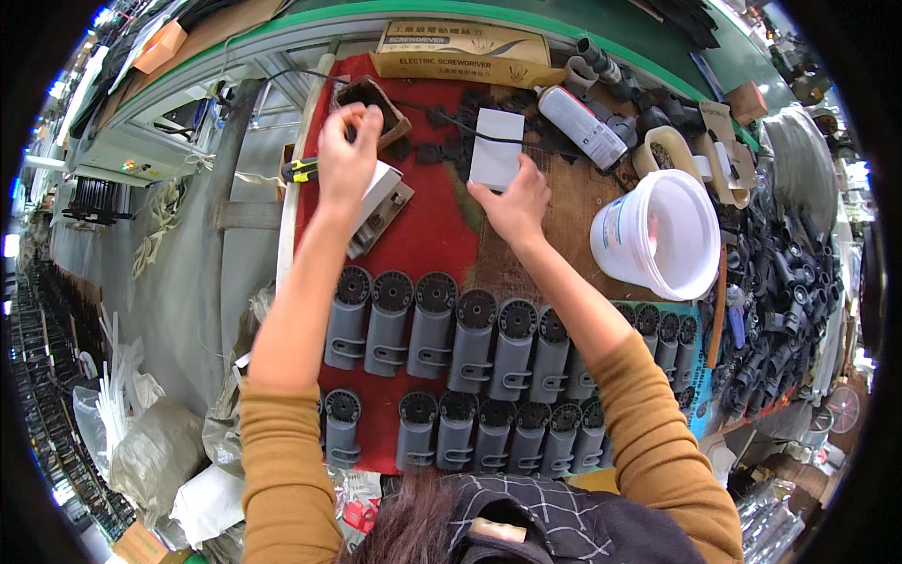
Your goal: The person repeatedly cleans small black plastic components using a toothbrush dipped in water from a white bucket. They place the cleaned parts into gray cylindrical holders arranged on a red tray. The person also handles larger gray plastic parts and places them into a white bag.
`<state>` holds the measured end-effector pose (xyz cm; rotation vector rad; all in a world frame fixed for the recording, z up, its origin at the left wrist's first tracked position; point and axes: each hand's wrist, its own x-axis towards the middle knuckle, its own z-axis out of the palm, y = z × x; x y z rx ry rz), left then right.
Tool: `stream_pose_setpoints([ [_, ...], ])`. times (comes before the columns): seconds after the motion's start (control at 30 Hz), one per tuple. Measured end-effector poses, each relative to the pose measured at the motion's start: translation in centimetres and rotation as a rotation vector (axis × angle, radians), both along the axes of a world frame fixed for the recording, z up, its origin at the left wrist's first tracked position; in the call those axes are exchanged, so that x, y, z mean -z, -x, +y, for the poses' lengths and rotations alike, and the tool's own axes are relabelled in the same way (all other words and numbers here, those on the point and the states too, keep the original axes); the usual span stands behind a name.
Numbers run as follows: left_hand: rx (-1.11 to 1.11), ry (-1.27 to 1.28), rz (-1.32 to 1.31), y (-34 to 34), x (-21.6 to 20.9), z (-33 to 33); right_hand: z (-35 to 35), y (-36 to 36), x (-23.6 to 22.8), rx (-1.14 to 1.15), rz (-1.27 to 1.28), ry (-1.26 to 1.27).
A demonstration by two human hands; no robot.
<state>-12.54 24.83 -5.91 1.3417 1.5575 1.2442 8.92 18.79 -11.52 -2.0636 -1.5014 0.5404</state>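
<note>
My left hand (346,155) is raised at the upper left, its fingers curled around a small black piece (351,132) that they mostly hide. Beside that wrist is a yellow-and-black tool handle (301,170). A white box (378,193) and a metal-cased unit (381,226) are just to the right of my left forearm. Farther right, my right hand (519,197) grips the near end of a flat white box (498,141), thumb and fingers on its edges. A black cable crosses over this box. Two rows of grey cylindrical housings (435,324) with black round ends stand nearer me.
An open brown box (376,108) is beyond my left hand. A long cardboard carton (465,54) lies at the back, with a spray can (583,124) to its right. A white bucket (611,235) stands right of my right hand, near piled black parts (780,301).
</note>
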Motion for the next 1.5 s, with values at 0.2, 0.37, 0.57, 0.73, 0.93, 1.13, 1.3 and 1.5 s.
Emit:
stream_pose_setpoints([
  [0.2,0.154,-0.422,0.351,-3.6,3.5,0.1,4.4,1.8,3.5,0.130,-0.117,0.030],
  [0.37,0.152,-0.178,0.731,-8.5,11.1,-1.4,3.2,-1.6,3.6,0.060,0.149,-0.204],
  [0.57,-0.103,0.008,0.762,-9.7,13.8,6.2,-1.1,-5.4,4.3,0.148,0.371,-0.395],
  [0.73,0.130,-0.189,0.743,-10.6,13.1,6.0,-3.2,-5.8,4.2,0.174,0.498,-0.422],
  [0.93,0.370,-0.339,0.284,-7.4,9.7,1.9,-3.8,-5.2,3.3,0.193,0.591,-0.445],
  [1.13,0.196,-0.527,0.564,-13.5,13.1,11.5,-3.8,-5.2,2.5,0.191,0.564,-0.456],
  [1.3,0.518,-0.376,0.704,-14.4,12.7,6.6,-3.4,-5.8,1.3,0.167,0.564,-0.463],
  [1.5,0.677,-0.253,0.526,-10.6,8.1,-7.0,-2.5,-5.6,-0.2,0.031,0.554,-0.468],
])
